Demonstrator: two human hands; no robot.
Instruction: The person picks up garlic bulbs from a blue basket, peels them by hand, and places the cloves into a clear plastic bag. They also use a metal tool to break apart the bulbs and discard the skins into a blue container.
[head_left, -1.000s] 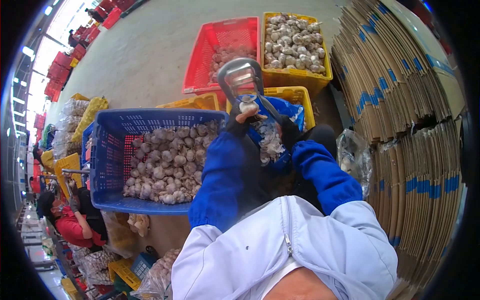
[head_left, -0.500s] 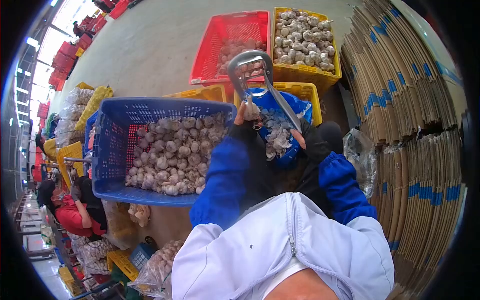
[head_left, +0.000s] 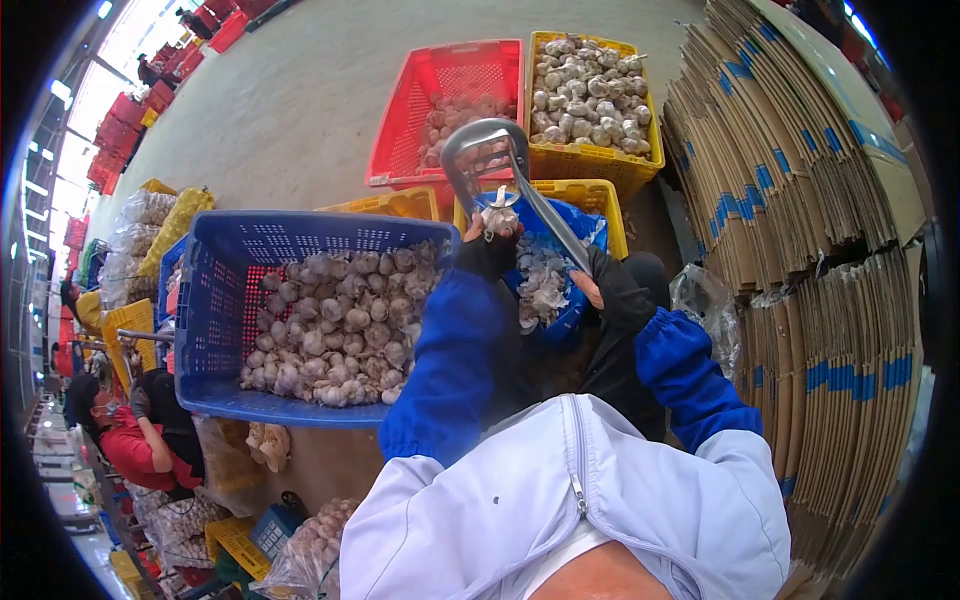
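Observation:
My left hand (head_left: 488,240) holds a garlic bulb (head_left: 500,222), its stem up against the jaws of a metal cutter (head_left: 490,150). The fingers of my right hand (head_left: 587,289) are closed round the cutter's long handle, at its lower end. Below the cutter, a blue bag (head_left: 568,318) with peelings and stem scraps (head_left: 541,278) sits by a yellow crate (head_left: 612,215). To the left of my hands, a large blue crate (head_left: 215,330) holds many garlic bulbs (head_left: 335,325).
Ahead are a red crate (head_left: 395,115) and a yellow crate (head_left: 597,157), both with garlic. Flattened cardboard stacks (head_left: 830,350) line the right side, beside a clear plastic bag (head_left: 705,308). At the left sits a co-worker in red (head_left: 135,440), near netted garlic sacks.
The garlic bulb in my left hand now has its stem up at the cutter's jaws. The whole view has shifted slightly, with the crates appearing a little lower and further left.

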